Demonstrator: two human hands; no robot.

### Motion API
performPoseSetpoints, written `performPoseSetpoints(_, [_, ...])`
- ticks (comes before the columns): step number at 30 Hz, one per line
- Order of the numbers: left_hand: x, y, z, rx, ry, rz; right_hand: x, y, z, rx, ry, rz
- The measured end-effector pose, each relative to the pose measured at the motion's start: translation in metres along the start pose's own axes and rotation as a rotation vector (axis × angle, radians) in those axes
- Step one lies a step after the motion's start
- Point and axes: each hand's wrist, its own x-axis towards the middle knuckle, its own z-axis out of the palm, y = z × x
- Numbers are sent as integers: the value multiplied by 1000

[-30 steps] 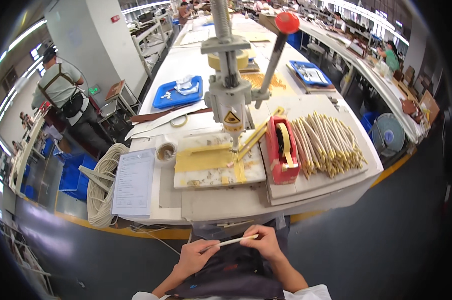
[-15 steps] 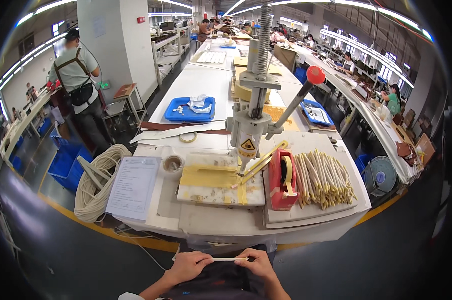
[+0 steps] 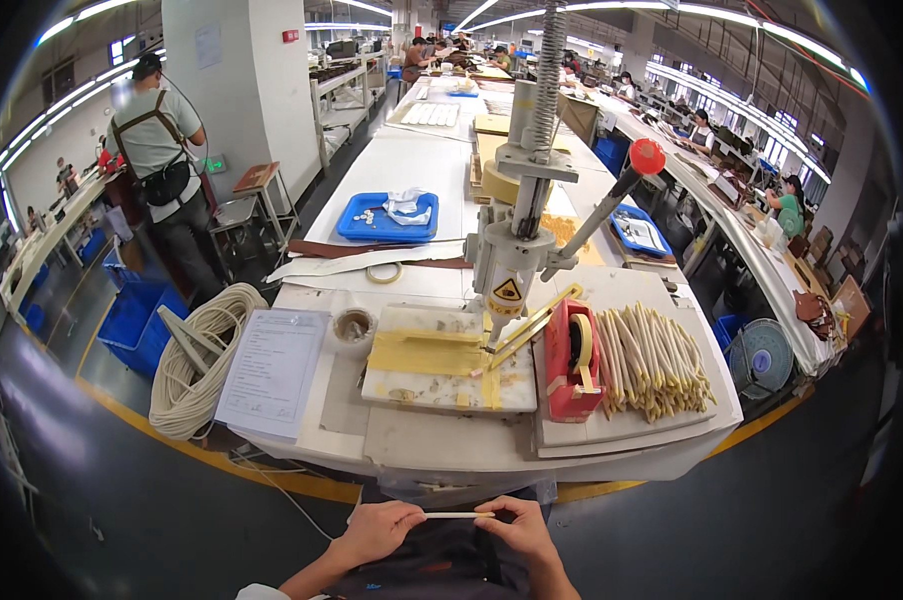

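Observation:
Low in front of me, both hands hold a short white cord piece (image 3: 452, 515) crosswise, below the bench's near edge. My left hand (image 3: 380, 530) is closed on its left part, thumb along the top. My right hand (image 3: 520, 526) pinches the right end, where a yellowish tip shows. On the bench beyond lies a pile of similar cord pieces (image 3: 652, 362) with yellow-wrapped ends. Left of the pile stands a red tape dispenser (image 3: 574, 365). A hand press (image 3: 510, 270) with a red-knobbed lever (image 3: 612, 190) rises over a white slab (image 3: 447, 392) patched with yellow tape.
A printed sheet (image 3: 272, 372) and a tape roll (image 3: 353, 327) lie left of the slab. Beside the bench hangs a coil of white rope (image 3: 204, 362). Blue trays (image 3: 387, 217) sit farther back; a fan (image 3: 762, 355) stands at right. A person (image 3: 157, 160) stands at far left.
The view has shifted a little, so the bench and press appear slightly farther right. Both hands keep the same hold on the cord piece, with hardly any movement.

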Motion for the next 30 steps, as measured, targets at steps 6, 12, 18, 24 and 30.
performPoseSetpoints(6, [-1,2,-2,-37,10,-16,0,6,-1,-10,-45,-24])
performPoseSetpoints(12, [3,11,-5,-62,29,-59,1,4,-2,-13,-27,-23])
performPoseSetpoints(18, [5,9,-10,-103,96,-32,5,3,-4,-47,-31,-64])
performPoseSetpoints(24, [10,-3,-25,-121,166,44,11,-2,-14,-160,49,-192])
performPoseSetpoints(30, [5,1,-58,-75,141,0,21,-21,-12,-286,16,-301])
